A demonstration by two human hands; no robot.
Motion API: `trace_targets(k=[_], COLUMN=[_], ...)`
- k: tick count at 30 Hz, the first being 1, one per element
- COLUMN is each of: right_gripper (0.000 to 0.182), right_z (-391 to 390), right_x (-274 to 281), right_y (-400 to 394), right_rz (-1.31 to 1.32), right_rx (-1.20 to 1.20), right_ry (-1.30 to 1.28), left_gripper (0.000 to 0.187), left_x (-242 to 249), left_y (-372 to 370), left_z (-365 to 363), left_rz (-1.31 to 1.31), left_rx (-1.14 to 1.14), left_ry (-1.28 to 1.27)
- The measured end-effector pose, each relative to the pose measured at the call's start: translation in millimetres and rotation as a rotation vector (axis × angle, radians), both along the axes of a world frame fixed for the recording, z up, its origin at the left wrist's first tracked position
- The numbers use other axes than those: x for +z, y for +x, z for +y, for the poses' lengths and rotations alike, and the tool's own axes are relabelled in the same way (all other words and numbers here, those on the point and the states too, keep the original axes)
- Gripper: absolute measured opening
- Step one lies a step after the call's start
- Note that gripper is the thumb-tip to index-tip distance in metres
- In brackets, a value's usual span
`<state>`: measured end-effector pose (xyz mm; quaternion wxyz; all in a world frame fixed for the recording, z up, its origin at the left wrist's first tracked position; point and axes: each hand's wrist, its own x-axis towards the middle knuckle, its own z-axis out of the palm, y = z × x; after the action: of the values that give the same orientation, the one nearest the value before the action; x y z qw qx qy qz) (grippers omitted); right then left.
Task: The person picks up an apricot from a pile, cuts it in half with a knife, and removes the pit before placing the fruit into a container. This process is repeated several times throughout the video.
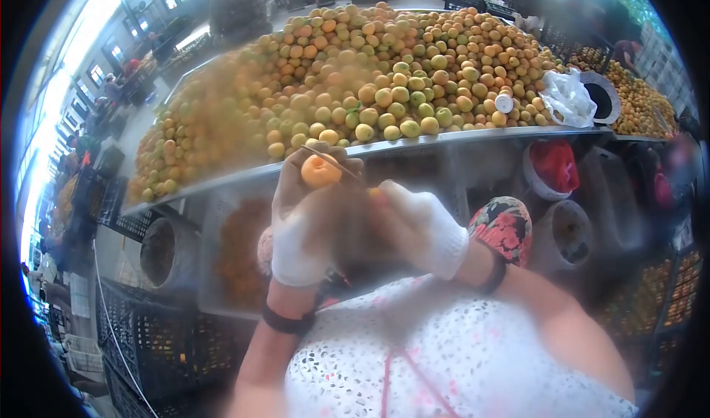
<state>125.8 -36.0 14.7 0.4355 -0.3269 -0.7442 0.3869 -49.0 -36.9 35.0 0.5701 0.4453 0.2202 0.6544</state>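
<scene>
My left hand point(299, 229), in a soiled white glove, is closed around an orange apricot point(319, 171) just in front of the table's metal edge. Across the top of the fruit runs the thin dark blade of what looks like a small knife point(333, 162). My right hand point(425, 229), also gloved, is closed with its fingertips around a reddish-yellow bit that appears to be the knife's handle. A brown blur between the hands hides the lower fingers and part of the knife. Beyond them a large heap of apricots point(399, 96) covers the table.
On the right of the table lie a clear plastic bag point(569, 98) and a white round lid point(504, 103). Below stand a bucket with red cloth point(553, 168), another bucket point(568, 233) and a tub of orange pieces point(240, 259). Black crates point(166, 344) stack at left. Other people work farther off.
</scene>
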Motion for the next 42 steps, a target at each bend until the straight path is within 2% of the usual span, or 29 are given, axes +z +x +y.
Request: trace_targets(k=[11,17,19,23,26,28,29,33,35,37,39,41,42], right_gripper=[0.015,0.019,0.021,0.022,0.020,0.020,0.020,0.021,0.021,0.023,0.023,0.024,0.024], right_z=[10.5,20.5,23.3,28.8,31.1,34.0,32.2,24.5,25.2,31.6,20.2,15.3,14.3], right_x=[-14.4,-26.2,-25.6,-34.7,-48.2,-61.6,-54.9,-34.9,-43.8,-70.2,-42.0,-30.4,-29.0], right_y=[-1.5,-3.6,-6.7,-7.3,-8.8,-11.9,-11.4,-9.1,-8.2,-8.6,-6.3,-6.7,-7.4], right_rz=[-0.133,-0.218,-0.339,-0.372,-0.418,-0.495,-0.496,-0.572,-0.583,-0.301,-0.384,-0.466,-0.479], right_rx=[-0.090,-0.192,-0.261,-0.287,-0.309,-0.302,-0.299,-0.314,-0.325,-0.254,-0.277,-0.299,-0.303], right_ry=[0.051,0.173,0.171,0.222,0.230,0.263,0.267,0.298,0.300,0.171,0.223,0.280,0.276], left_gripper=[0.045,0.040,0.039,0.055,0.058,0.053,0.049,0.050,0.046,0.047,0.048,0.052,0.058], left_x=[-11.2,-22.8,-27.6,-35.9,-45.3,-40.4,-37.6,-36.8,-37.3,-38.0,-42.7,-49.6,-47.7], left_y=[9.7,12.1,16.1,24.4,19.8,18.4,18.7,19.2,24.3,23.7,23.1,22.6,21.5], left_z=[17.9,31.8,35.4,42.1,46.1,42.0,40.4,36.0,32.2,31.3,32.0,39.2,39.3], left_rz=[-0.028,-0.102,-0.369,-0.283,-0.202,-0.196,-0.187,-0.164,0.078,0.074,0.058,-0.150,-0.061], left_rx=[0.044,-0.075,-0.248,-0.051,0.033,0.029,0.025,0.022,0.147,0.091,0.046,-0.087,-0.071], left_ry=[-0.009,-0.083,-0.227,-0.298,-0.325,-0.283,-0.242,-0.254,-0.150,-0.169,-0.192,-0.443,-0.391])
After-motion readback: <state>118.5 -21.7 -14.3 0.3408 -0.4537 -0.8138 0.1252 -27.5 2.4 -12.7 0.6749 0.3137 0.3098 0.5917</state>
